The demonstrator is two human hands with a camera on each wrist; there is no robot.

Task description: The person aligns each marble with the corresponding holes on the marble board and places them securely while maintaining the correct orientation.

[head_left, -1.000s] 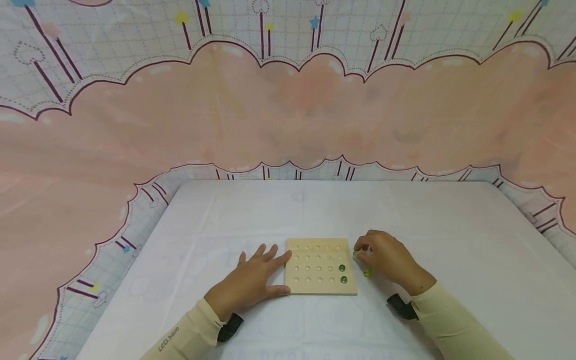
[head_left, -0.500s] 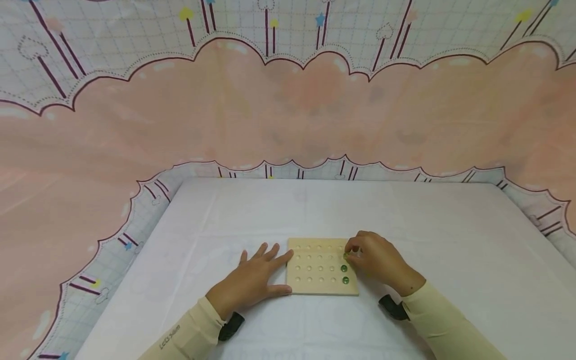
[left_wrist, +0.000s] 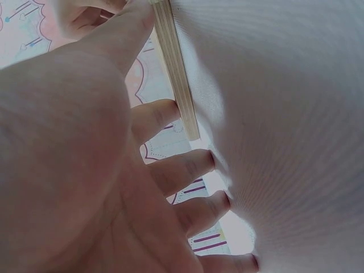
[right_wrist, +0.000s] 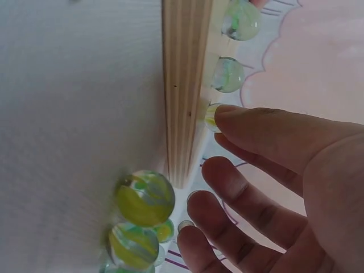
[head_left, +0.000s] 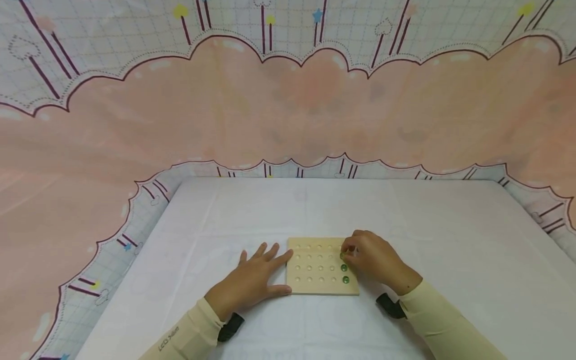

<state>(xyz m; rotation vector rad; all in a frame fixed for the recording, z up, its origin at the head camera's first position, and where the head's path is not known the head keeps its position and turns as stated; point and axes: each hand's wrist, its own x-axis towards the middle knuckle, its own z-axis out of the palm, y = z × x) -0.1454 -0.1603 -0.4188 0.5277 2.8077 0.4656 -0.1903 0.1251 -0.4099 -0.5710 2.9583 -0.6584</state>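
Note:
A light wooden board [head_left: 315,287] with rows of round hollows lies flat on the table. Two green marbles sit in its right column: a nearer marble [head_left: 345,280] and one above it [head_left: 344,268]. My right hand [head_left: 378,260] pinches a yellow-streaked marble [right_wrist: 211,117] between thumb and index finger, at the third hollow of that column; its other fingers are loosely bent. Spread out, my left hand [head_left: 249,285] touches the board's left edge with thumb and index finger. In the left wrist view, its other fingertips [left_wrist: 207,160] rest on the white cloth.
Several loose marbles [right_wrist: 145,198] lie on the cloth beside the board's right side, mostly hidden by my right hand in the head view. A white cloth [head_left: 243,210] covers the table, and a patterned pink curtain [head_left: 288,110] hangs behind it.
My right hand has carried a marble leftward from the cloth beside the board to the right column's third hollow. The left hand stays in place at the board's edge.

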